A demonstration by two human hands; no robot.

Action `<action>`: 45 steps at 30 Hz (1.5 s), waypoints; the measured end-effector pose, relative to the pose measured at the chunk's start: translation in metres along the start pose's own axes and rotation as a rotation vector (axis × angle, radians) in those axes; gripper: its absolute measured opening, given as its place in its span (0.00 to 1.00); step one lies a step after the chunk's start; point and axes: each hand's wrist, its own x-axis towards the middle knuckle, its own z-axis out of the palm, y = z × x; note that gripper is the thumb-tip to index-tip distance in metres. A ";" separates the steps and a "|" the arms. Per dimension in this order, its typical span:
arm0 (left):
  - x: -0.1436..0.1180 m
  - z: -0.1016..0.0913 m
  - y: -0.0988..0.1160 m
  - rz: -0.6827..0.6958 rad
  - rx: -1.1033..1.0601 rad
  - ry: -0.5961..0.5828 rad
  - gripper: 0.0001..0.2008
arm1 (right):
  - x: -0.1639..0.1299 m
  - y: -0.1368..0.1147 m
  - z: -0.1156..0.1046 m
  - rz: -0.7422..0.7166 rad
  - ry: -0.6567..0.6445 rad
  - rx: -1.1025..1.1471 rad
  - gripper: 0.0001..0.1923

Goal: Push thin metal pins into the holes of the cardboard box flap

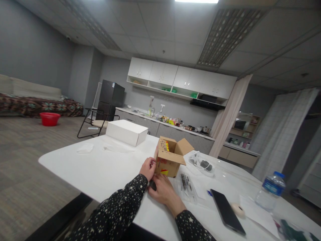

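Two hands meet at a small cardboard box (pixel 171 157) on the white tabletop (pixel 100 167). Left hand (pixel 148 168) pinches its near corner; right hand (pixel 163 190) lies by its base, fingers curled over something small and dark. It looks like unpacking; reaching inside probably needs one free hand.

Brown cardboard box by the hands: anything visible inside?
The brown cardboard box is open, flaps up; only printed inner walls show. Its contents are hidden. The left hand touches its side, the right hand below.
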 end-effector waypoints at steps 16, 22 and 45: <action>0.001 0.003 -0.006 0.015 -0.019 -0.039 0.06 | 0.005 -0.008 0.003 0.025 0.001 -0.099 0.19; 0.001 0.002 -0.005 0.008 -0.014 -0.025 0.06 | 0.004 -0.009 0.000 0.038 -0.023 -0.117 0.23; 0.000 0.003 -0.008 0.002 0.013 0.021 0.06 | 0.005 0.003 0.004 0.031 -0.061 -0.066 0.18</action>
